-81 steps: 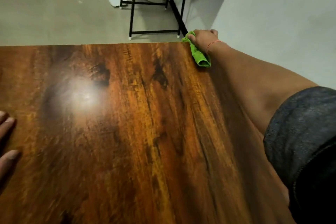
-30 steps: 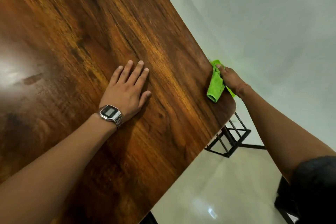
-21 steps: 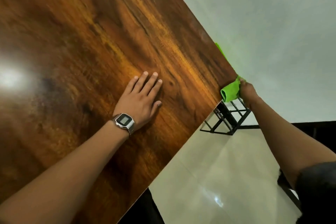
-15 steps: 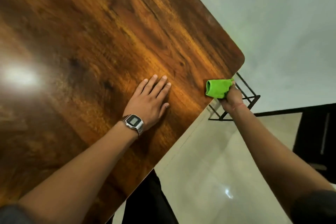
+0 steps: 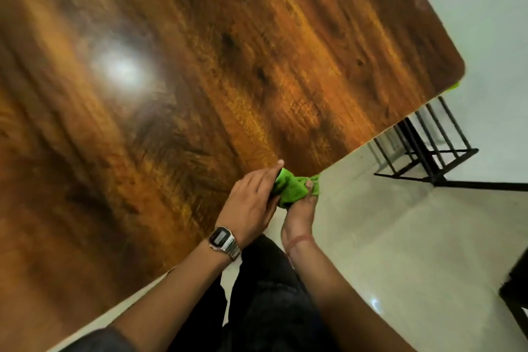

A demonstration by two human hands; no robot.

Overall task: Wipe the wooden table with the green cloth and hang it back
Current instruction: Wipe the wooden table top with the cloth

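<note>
The wooden table [image 5: 200,71] fills the upper left of the view, its surface glossy with a bright light reflection. The green cloth [image 5: 294,187] is bunched up at the table's near edge, between both hands. My left hand [image 5: 251,203], with a metal watch on the wrist, lies against the cloth's left side, fingers stretched along it. My right hand [image 5: 300,214] grips the cloth from below and the right, thumb pressed into it. A small bit of green [image 5: 454,87] peeks out beyond the table's far right corner.
A black metal table frame [image 5: 423,151] stands under the right corner on the pale tiled floor [image 5: 400,237]. A white wall lies behind it. A dark object [image 5: 517,288] sits at the right edge. My dark trousers are below the hands.
My right hand brought the cloth along the table's near edge toward me. My left hand lifted off the table top and moved onto the cloth. The camera view shifted.
</note>
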